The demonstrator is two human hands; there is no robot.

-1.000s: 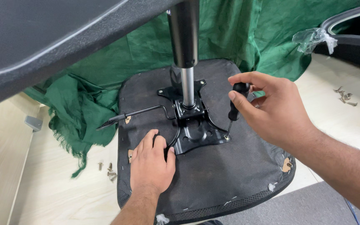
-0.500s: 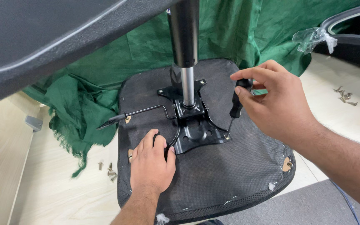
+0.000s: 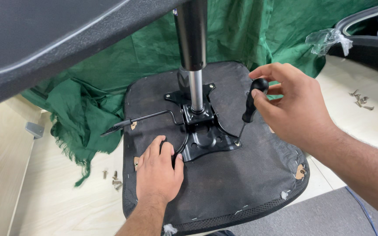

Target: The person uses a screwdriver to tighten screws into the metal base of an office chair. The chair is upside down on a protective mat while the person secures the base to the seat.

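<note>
— What's on the left?
— A left hand (image 3: 158,172) pressed flat, fingers spread, on the upturned chair seat (image 3: 241,188), beside the black mounting plate (image 3: 204,137).
— And right?
— The right hand (image 3: 292,105) clamped on a black-handled screwdriver (image 3: 250,109), its tip at the plate's near-right corner screw (image 3: 238,143).

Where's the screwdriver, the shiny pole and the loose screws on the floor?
screwdriver (image 3: 251,105), head view, on its black handle.
shiny pole (image 3: 196,91), head view, on its silver lower part.
loose screws (image 3: 114,180), head view, on the small pile by the seat's left.
</note>
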